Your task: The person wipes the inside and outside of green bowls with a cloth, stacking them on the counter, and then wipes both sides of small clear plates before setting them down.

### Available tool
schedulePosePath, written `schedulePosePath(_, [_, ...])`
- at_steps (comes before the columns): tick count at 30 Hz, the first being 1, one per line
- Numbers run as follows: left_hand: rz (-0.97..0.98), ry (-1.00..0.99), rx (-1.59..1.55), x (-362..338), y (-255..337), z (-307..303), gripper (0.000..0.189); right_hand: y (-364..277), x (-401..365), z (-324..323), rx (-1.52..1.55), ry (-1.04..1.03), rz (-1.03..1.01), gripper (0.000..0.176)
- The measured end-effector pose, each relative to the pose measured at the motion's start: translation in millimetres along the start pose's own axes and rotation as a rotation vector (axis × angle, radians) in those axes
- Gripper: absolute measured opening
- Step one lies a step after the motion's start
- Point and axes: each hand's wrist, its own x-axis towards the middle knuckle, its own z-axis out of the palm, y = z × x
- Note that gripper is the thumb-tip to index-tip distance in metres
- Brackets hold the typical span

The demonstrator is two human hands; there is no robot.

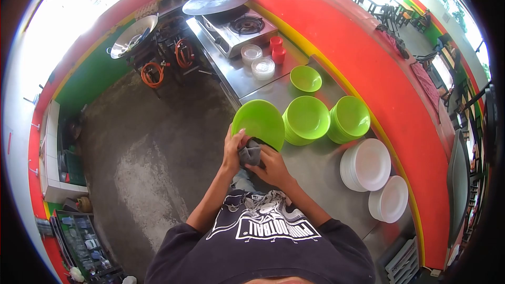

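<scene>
the green plate is held tilted on edge just beside the stack of green bowls. the left hand clasps its lower rim on the side away from the stack. the right hand, nearer the stack, clenches a dark cloth against the plate.

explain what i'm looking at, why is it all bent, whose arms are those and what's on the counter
There is no machine here. One camera worn on a person's head looks down through a wide lens, which bends the edges. The arms are that person's own. The left hand holds a tilted green plate, and the right hand presses a grey cloth against it. On the steel counter stand stacks of green bowls and white plates, with a gas stove farther along.
</scene>
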Motion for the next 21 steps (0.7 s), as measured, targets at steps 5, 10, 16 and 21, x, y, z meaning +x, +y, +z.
schedulePosePath(5, [-0.014,-0.011,-0.049,-9,5,-10,0.038,9,-12,-2,-0.2,0.025,-0.118,0.033])
schedulePosePath(10, [-0.103,-0.042,0.051,-13,-8,-11,0.039,27,-23,-1,-0.029,-0.096,0.154,0.034])
schedulePosePath(16, [-0.166,-0.145,0.101,-6,-17,4,0.045,24,3,-8,-0.141,0.143,0.076,0.041])
schedulePosePath(21, [-0.244,-0.211,-0.008,2,3,8,0.046,27,12,-35,-0.377,0.092,0.073,0.041])
